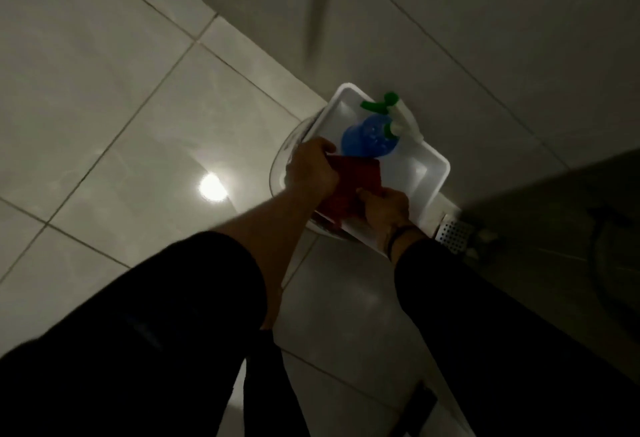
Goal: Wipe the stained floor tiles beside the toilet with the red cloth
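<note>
Red cloth [351, 187] stretches between my hands, left hand [311, 168] gripping its far corner, right hand [384, 210] its near one, above the white tray [433, 173].

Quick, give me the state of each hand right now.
Left hand: closed, grip on the upper edge of the red cloth over the white tub.
Right hand: closed, grip on the cloth's lower edge.

We cannot make out the dim, blurred object [481, 239] beside the floor drain [453, 234]. The left hand [311, 170] and right hand [384, 210] hide part of the red cloth [356, 180].
</note>
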### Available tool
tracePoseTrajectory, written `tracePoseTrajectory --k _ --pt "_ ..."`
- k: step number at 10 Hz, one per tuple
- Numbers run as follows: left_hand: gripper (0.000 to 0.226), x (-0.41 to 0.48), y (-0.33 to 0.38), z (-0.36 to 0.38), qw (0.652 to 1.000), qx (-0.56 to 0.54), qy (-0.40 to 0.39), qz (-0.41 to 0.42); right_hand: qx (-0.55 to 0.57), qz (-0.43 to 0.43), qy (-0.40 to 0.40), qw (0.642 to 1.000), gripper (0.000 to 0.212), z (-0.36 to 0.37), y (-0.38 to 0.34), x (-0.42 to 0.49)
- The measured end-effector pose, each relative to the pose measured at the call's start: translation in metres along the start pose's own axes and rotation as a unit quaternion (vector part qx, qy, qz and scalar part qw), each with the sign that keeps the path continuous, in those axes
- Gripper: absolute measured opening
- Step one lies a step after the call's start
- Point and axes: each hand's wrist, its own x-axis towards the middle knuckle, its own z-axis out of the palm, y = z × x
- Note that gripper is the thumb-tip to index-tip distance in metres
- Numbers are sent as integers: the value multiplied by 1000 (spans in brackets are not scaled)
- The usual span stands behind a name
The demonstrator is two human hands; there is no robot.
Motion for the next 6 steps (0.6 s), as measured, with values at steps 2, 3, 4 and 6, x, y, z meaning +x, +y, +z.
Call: tracePoseTrajectory --k 2,3,4,6 --pt "28 21 -20 54 993 87 69 50 -109 21 37 993 53 12 33 52" --pt "34 16 -18 59 973 199 65 99 -128 19 75 989 72 19 39 45" --pt "37 12 -17 54 972 206 61 98 -127 18 104 986 92 18 35 41" --pt "36 -46 -34 1 984 103 100 108 -27 -65 165 984 78 10 14 -35"
